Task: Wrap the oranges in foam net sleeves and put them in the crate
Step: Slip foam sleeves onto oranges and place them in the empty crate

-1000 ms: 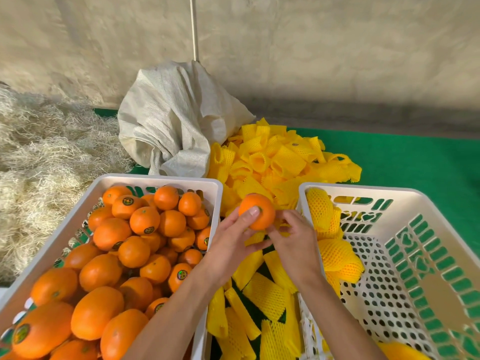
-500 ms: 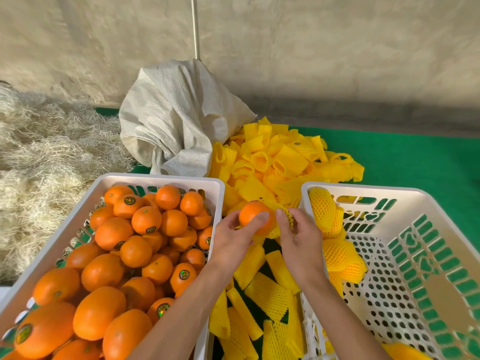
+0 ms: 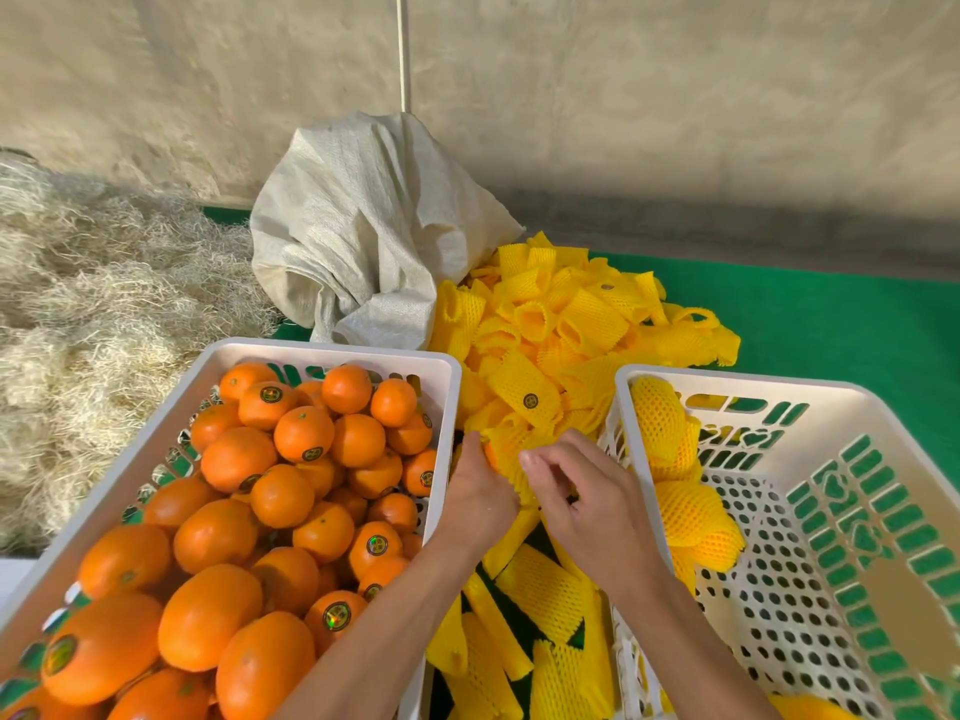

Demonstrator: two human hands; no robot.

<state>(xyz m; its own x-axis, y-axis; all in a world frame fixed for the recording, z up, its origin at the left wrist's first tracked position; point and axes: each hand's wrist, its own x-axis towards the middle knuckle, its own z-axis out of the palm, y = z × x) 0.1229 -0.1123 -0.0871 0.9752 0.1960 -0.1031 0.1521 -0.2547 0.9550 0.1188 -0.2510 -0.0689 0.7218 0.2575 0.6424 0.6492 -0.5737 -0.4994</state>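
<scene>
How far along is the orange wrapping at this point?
Early. Done: a few wrapped oranges lie in the right crate. In hand: left hand and right hand work a foam sleeve over one orange. Left: the left crate holds many bare oranges.

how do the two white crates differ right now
The left crate is heaped with bare oranges, many stickered; the right crate holds only a few oranges in yellow foam net sleeves along its left wall, its perforated floor mostly showing. Both are white slotted plastic.
</scene>
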